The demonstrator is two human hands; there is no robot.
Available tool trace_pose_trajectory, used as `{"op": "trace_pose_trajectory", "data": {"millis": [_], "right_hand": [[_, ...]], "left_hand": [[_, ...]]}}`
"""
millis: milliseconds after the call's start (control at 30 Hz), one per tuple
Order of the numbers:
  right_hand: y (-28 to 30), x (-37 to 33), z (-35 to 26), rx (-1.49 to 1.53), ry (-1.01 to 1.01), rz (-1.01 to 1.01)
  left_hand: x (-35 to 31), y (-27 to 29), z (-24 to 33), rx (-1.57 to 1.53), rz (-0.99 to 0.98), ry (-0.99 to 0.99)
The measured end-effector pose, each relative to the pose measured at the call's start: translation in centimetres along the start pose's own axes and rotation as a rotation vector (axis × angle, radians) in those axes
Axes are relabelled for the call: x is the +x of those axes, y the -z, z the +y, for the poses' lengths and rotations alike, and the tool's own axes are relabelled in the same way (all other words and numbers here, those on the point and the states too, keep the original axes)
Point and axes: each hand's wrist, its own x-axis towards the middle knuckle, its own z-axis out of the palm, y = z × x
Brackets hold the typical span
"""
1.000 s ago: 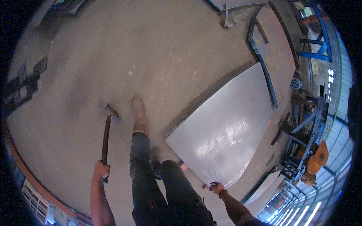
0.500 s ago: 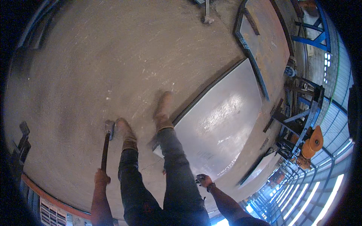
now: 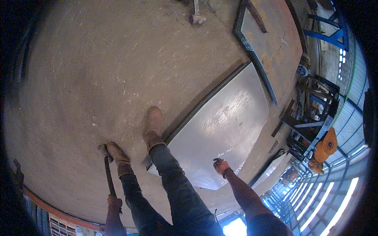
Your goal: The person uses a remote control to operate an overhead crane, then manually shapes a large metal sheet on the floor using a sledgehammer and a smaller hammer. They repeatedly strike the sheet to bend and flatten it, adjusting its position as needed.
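My left hand [image 3: 114,202] is wrapped round the handle of a sledgehammer [image 3: 109,173]. The hammer's metal head [image 3: 104,151] hangs low over the floor, close beside my left boot [image 3: 117,154]. My right hand [image 3: 221,166] is closed round a small dark thing that I cannot make out. It hovers over the near part of a large shiny metal plate [image 3: 228,118], which has handwritten marks on it. My right boot [image 3: 152,122] stands to the left of the plate's edge.
A rust-stained plate [image 3: 275,47] with a blue-marked edge lies beyond the shiny one. Another hammer-like tool [image 3: 197,18] lies on the concrete floor [image 3: 90,86] far ahead. Steel frames [image 3: 315,106] and an orange machine part [image 3: 326,145] stand to the right.
My right hand has moved forward and is now over the shiny plate. My feet have shifted in a step. My left hand still carries the sledgehammer, its head lower in view.
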Motion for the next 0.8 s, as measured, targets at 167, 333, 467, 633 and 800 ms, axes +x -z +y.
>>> {"op": "trace_pose_trajectory", "data": {"millis": [167,333,467,633,800], "right_hand": [[-0.4,-0.4,1.0,0.071,-0.063,0.008],[-3.3,0.5,0.1,0.088,0.047,0.019],[-2.0,4.0,-3.9,-0.133,0.031,-0.09],[5.7,17.9,-6.5,-0.641,0.117,0.054],[14.1,31.0,-8.4,-1.076,0.129,0.12]], "left_hand": [[0.1,2.3,1.1,-0.164,-0.2,0.062],[0.3,3.2,2.1,-0.182,-0.187,0.055],[1.8,1.9,-0.9,-0.011,-0.27,-0.018],[1.1,2.1,-0.8,-0.158,-0.165,0.085],[1.2,-0.5,-2.7,0.106,0.104,-0.069]]}}
